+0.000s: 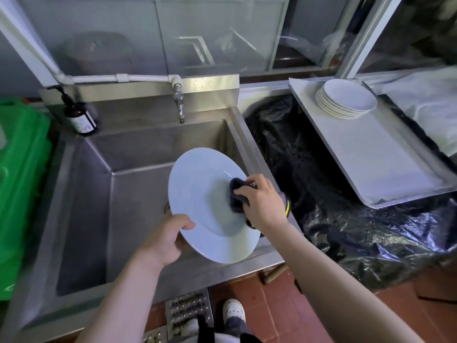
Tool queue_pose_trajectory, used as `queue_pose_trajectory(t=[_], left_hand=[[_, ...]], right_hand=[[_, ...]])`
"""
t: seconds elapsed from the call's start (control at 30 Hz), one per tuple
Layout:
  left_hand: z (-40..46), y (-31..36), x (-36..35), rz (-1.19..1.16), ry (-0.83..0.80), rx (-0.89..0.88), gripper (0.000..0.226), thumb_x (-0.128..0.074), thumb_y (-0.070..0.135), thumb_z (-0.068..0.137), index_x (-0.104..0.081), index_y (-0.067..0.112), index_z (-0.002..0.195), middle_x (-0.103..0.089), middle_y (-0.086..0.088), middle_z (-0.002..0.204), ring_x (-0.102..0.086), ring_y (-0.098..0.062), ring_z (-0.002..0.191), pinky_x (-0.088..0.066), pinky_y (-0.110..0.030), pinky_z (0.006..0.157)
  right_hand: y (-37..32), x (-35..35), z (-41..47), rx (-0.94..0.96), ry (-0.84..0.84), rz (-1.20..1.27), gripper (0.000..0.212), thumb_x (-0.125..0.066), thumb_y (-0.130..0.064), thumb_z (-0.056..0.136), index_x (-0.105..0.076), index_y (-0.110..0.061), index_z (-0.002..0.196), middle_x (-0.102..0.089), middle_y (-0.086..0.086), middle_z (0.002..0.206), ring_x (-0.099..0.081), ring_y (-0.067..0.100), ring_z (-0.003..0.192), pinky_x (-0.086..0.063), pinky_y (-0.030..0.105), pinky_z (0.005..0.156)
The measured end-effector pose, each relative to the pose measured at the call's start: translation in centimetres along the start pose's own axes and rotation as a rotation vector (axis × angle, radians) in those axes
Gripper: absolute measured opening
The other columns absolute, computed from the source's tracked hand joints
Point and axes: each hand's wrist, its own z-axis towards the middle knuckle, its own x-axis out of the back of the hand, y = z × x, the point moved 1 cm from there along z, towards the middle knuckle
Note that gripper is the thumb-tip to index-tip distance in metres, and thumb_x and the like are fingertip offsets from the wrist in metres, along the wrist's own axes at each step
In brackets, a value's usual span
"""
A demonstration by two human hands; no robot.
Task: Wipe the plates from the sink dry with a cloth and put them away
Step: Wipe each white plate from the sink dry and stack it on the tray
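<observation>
A: Where is the round, smooth white plate (205, 194)?
B: Over the shiny metal sink (138, 154). The left hand (164, 240) grips its rim; the right hand (262, 201) squeezes a soft dark cloth (237, 196) against it

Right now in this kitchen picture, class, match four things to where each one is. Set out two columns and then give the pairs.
Things:
1. dark cloth
2. stack of plates
3. brown pump bottle
4. held plate

Places:
A. on the metal tray
B. on the sink's back left corner
C. gripped by the left hand over the sink
D. in the right hand, pressed on the plate

Pairs: 1-D, 2-A, 3-B, 4-C
</observation>
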Motion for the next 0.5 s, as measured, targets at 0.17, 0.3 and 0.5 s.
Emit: queue_pose_trajectory(t=[0.17, 0.3, 0.5], left_hand=[[-0.5, 0.4, 0.9, -0.074, -0.011, 0.009, 0.032, -0.050, 0.003, 0.054, -0.067, 0.011, 0.080, -0.073, -0.001, 0.074, -0.070, -0.015, 0.064, -0.053, -0.022, 0.057], [-0.7, 0.8, 2.4, -0.063, -0.020, -0.032, 0.028, -0.050, -0.001, 0.069, -0.067, 0.013, 0.086, -0.075, 0.000, 0.078, -0.072, -0.015, 0.069, -0.051, -0.029, 0.065], [-0.4, 0.6, 4.0, -0.083, 0.010, -0.004, 0.038, -0.034, -0.010, 0.086, -0.064, 0.013, 0.090, -0.074, 0.001, 0.075, -0.071, -0.014, 0.066, -0.056, -0.024, 0.056]], right_hand=[[0.1, 1.1, -0.1, -0.088, 0.216, -0.070, 0.015, -0.067, -0.010, 0.084, -0.073, -0.015, 0.097, -0.059, 0.012, 0.110, -0.054, 0.038, 0.095, -0.040, 0.034, 0.057], [3.5, 1.2, -1.6, -0.169, 0.089, -0.149, 0.024, -0.060, -0.014, 0.089, -0.068, -0.018, 0.112, -0.051, 0.009, 0.120, -0.047, 0.033, 0.105, -0.047, 0.039, 0.061], [8.7, -2.4, -6.5, -0.318, -0.285, -0.270, 0.037, -0.055, -0.027, 0.092, -0.056, -0.029, 0.129, -0.046, -0.001, 0.133, -0.044, 0.025, 0.119, -0.048, 0.036, 0.079]])
